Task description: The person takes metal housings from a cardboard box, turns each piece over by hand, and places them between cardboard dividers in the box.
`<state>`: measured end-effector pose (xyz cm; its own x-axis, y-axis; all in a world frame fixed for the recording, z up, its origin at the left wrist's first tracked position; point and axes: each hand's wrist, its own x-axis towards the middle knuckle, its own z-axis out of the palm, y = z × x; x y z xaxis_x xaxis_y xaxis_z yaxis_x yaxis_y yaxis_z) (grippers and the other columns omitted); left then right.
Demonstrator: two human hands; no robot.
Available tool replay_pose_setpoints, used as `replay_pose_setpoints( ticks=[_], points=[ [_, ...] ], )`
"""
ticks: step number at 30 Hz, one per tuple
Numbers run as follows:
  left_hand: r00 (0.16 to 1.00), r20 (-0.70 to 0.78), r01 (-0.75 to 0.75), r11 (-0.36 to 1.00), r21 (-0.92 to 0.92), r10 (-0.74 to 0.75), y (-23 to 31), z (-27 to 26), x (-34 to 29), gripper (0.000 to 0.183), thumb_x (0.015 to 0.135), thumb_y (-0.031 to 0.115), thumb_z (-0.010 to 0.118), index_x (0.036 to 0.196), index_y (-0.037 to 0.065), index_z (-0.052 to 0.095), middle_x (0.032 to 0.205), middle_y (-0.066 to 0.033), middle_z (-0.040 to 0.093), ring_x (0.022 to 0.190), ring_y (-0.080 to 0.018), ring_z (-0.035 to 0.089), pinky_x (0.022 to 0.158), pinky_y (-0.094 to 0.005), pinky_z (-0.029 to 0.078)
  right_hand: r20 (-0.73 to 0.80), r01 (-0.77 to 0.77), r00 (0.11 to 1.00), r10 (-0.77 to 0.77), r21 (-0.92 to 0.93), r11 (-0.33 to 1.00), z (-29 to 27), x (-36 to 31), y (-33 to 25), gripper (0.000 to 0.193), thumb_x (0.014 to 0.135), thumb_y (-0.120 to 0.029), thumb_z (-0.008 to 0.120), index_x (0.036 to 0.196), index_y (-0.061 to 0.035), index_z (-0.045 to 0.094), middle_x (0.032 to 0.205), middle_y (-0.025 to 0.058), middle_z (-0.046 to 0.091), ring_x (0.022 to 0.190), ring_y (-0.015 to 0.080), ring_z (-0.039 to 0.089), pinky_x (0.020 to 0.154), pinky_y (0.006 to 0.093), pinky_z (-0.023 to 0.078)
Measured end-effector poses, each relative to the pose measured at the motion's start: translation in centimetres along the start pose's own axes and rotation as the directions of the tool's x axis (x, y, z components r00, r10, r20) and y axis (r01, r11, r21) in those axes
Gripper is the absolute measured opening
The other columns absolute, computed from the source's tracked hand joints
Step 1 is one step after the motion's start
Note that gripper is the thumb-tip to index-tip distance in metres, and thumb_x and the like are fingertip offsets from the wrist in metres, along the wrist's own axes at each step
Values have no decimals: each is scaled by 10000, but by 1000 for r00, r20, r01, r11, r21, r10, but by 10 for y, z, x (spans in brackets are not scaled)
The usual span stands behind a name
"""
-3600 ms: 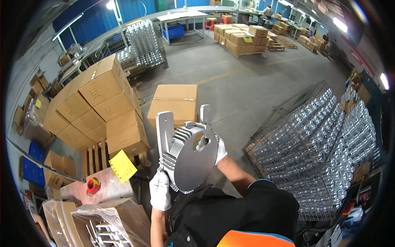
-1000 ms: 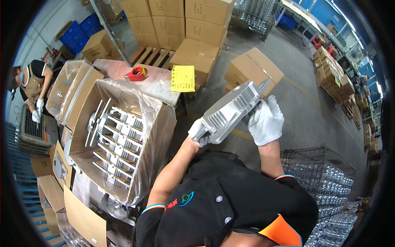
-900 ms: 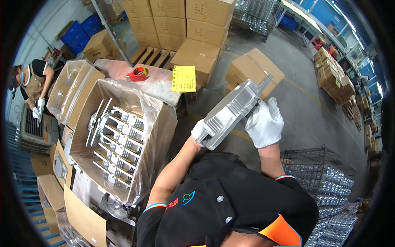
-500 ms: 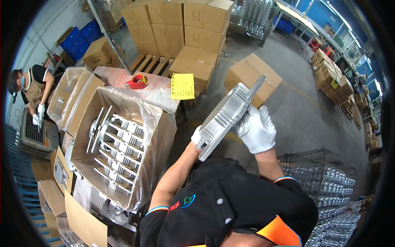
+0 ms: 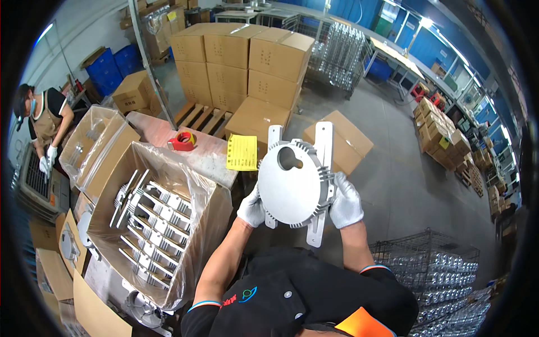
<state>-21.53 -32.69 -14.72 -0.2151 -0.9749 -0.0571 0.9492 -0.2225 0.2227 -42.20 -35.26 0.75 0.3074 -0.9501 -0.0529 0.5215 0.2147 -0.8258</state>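
Observation:
Between my gloved hands I hold up a silver metal housing, round, finned at its edge, with a keyhole-shaped opening and two flat slotted bars. My left hand grips its left rim, and my right hand grips the right side by the fins. Some fingers are hidden behind the part. To the left stands an open carton lined with clear plastic. Several similar metal parts stand on edge in rows inside it.
A red tape dispenser and a yellow paper label lie on the worn table. Stacked cartons rise behind. A wire cage of metal parts stands at right. A co-worker in gloves works far left.
The metal housing has turned from edge-on to show its round flat face, and sits lower and slightly left. My right hand has moved down to its right side. The view has shifted slightly.

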Motion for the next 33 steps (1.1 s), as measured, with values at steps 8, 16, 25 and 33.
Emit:
replay_pose_setpoints(
  ticks=[8, 16, 25, 33],
  points=[
    [983, -128, -135, 991, -14, 132, 6, 33, 6, 423, 864, 340, 508, 1230, 137, 447, 1164, -30, 532, 1069, -206, 490, 927, -389, 385, 53, 42, 998, -30, -243, 969, 0, 6, -5, 287, 884, -214, 454, 1030, 18, 539, 964, 58, 572, 892, 135, 530, 804, 260, 402],
    [939, -101, -310, 937, 164, 328, 17, 51, -2, 283, 868, 161, 489, 1140, 85, 500, 1025, -36, 580, 890, -171, 575, 770, -312, 487, 147, 99, 987, -69, -205, 974, -9, 11, -1, 258, 860, -193, 455, 953, 20, 568, 890, 34, 577, 835, 105, 530, 758, 228, 398],
    [913, -8, -379, 854, 357, 408, 26, 69, -20, 387, 869, 206, 530, 1205, 32, 450, 1124, -49, 542, 993, -133, 527, 846, -269, 431, -154, 40, 988, -16, 153, 987, -19, 14, 15, 186, 825, -163, 465, 790, -32, 593, 727, 45, 609, 642, 141, 574, 609, 276, 472],
    [913, -67, -319, 808, 495, 402, 28, 98, -30, 427, 855, 224, 555, 1207, 10, 442, 1134, -62, 537, 1015, -153, 519, 875, -280, 418, 161, -17, 986, -45, 362, 932, -33, 20, 12, 225, 849, -183, 418, 799, -46, 590, 797, 85, 622, 725, 190, 590, 678, 317, 480]
  ],
)
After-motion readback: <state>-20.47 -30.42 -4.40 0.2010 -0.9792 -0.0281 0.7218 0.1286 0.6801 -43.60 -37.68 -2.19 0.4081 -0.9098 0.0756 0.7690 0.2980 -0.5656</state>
